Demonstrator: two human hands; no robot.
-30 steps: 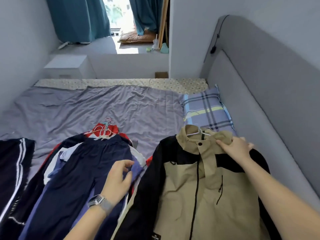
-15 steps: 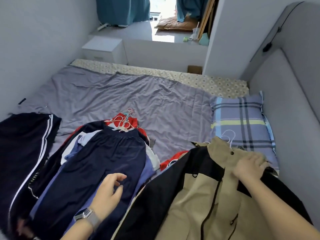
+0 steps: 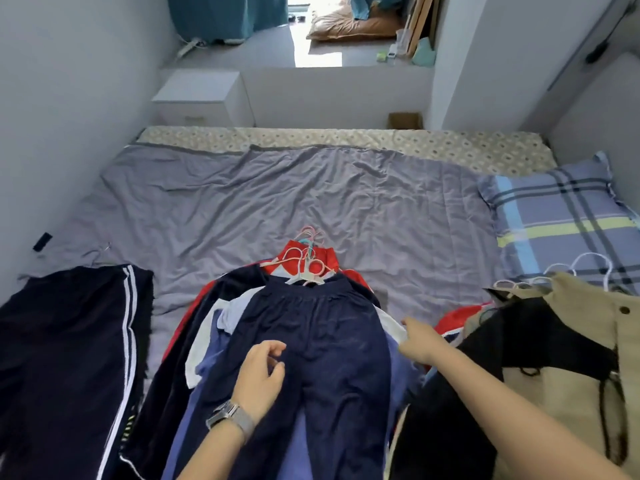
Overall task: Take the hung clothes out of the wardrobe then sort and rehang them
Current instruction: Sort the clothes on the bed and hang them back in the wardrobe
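Head view, both hands (image 3: 259, 375) loosely spread over navy trousers (image 3: 311, 341), no legible writing

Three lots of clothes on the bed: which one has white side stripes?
The dark trousers lying alone at far left: two white stripes run down them. The middle pile is topped by plain navy trousers; the right one by a beige and black jacket.

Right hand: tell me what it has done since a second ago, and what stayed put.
The right hand let go of the tan and black jacket's collar and moved left, reaching with straight fingers to the edge of the middle pile by the navy trousers. The left hand stayed loosely curled above the trousers, holding nothing. The jacket, the pile and the striped trousers lie where they were.
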